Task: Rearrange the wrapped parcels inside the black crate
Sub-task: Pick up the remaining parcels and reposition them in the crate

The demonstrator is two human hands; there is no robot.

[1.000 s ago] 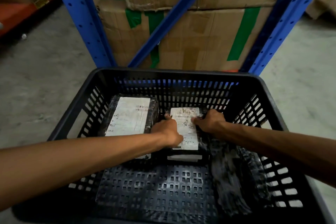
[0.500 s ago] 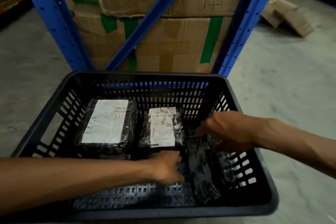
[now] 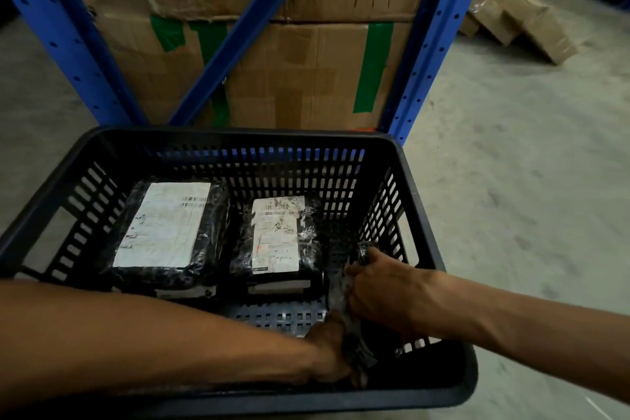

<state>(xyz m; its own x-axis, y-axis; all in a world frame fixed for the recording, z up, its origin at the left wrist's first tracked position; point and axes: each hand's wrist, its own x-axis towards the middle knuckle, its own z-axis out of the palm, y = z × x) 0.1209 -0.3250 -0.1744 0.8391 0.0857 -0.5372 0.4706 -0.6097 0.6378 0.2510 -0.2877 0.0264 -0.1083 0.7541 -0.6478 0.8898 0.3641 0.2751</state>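
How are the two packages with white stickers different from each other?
The left parcel looks bigger and wears a wide label covering most of its top; the middle parcel looks slimmer, with a narrower label. The left one's wrap looks smoother, the middle one's more crinkled. Both are black-wrapped, lying flat, side by side, untouched by either hand.

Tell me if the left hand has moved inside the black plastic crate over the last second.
Yes. The left hand left the smaller labelled parcel and moved toward the black plastic crate's near wall.
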